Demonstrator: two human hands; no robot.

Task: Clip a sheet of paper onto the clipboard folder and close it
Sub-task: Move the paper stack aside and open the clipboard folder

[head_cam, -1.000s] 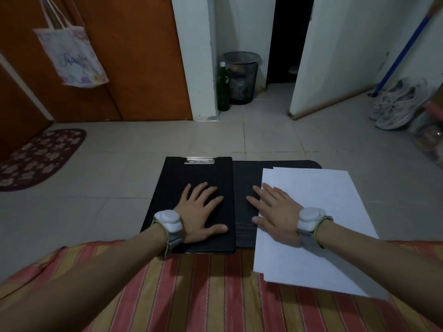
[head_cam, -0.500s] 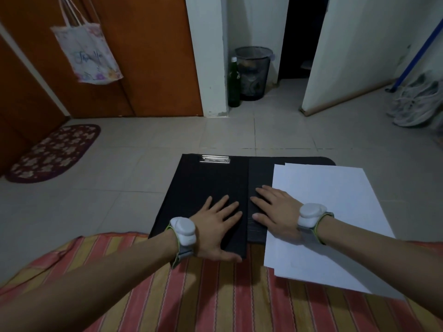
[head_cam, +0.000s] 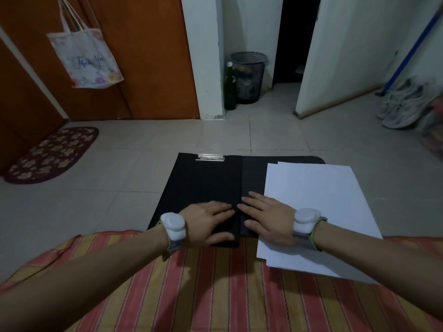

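Observation:
A black clipboard folder (head_cam: pixel 203 183) lies open on the floor at the edge of a striped cloth, its metal clip (head_cam: pixel 210 157) at the far end of the left panel. White paper sheets (head_cam: pixel 311 202) cover most of its right panel. My left hand (head_cam: pixel 206 222) rests flat on the near part of the left panel, fingers together, thumb at the near edge. Flat on the folder's spine and the paper's left edge lies my right hand (head_cam: pixel 266 219). Neither hand holds anything.
A red and yellow striped cloth (head_cam: pixel 215 288) fills the near ground. A dark floral mat (head_cam: pixel 50 154) lies at the left. A mesh bin (head_cam: pixel 248 77) and green bottle (head_cam: pixel 229 87) stand by the wall. Shoes (head_cam: pixel 402 104) sit at the right.
Both hands have slid back toward me along the folder and drawn closer to its spine. My left fingers have come together. The camera view has shifted slightly.

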